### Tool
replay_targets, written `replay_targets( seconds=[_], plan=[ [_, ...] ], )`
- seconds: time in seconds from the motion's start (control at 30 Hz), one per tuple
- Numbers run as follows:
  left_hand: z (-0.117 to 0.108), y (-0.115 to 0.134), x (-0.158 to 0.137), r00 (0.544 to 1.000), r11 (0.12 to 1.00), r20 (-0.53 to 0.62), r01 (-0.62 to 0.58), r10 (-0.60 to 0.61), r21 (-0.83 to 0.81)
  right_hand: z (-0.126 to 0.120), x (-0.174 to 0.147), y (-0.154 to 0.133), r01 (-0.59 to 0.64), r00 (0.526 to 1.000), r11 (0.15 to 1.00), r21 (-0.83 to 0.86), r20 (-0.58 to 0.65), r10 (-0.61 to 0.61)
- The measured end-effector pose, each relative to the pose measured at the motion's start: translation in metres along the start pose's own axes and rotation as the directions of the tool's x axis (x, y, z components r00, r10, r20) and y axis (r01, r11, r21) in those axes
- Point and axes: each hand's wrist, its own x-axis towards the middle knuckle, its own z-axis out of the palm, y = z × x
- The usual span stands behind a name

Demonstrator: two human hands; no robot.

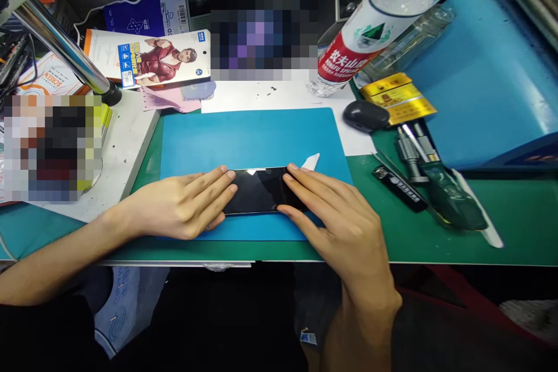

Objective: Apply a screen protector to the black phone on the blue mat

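A black smartphone [257, 190] lies lengthwise, screen up, over a blue work mat [244, 133]. Its left end is covered by my left hand [185, 200], whose fingers rest close together over it; the thumb is mostly hidden below. At the other end, my right hand [337, 218] grips the phone, with fingertips on the upper edge and the thumb against the lower edge. A white pointed piece [311, 161] sticks out from behind the right fingers; most of it is hidden. Light reflects on the dark screen.
To the right lie a black mouse [365, 115], a yellow box [397, 99], a black nail clipper [399, 188], screwdrivers [412, 154] and a dark green tool [455, 197]. A water bottle [349, 49] leans behind. A lamp post [65, 46] rises at left beside a printed package [165, 61].
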Motion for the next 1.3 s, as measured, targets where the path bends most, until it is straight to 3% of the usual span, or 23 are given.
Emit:
replay_targets(
  seconds=[0.3,1.3],
  plan=[
    [-0.0032,-0.0015,0.0017,1.000,1.000,-0.008,0.000,0.000,0.027,-0.0001,0.0005,-0.0006,-0.011,1.000,1.000,0.004,0.005,0.011],
    [-0.0030,-0.0070,-0.0031,0.993,0.978,-0.051,0.094,-0.105,-0.187,-0.0010,0.0001,0.0001,-0.055,0.998,0.997,0.050,0.037,0.053]
  ],
)
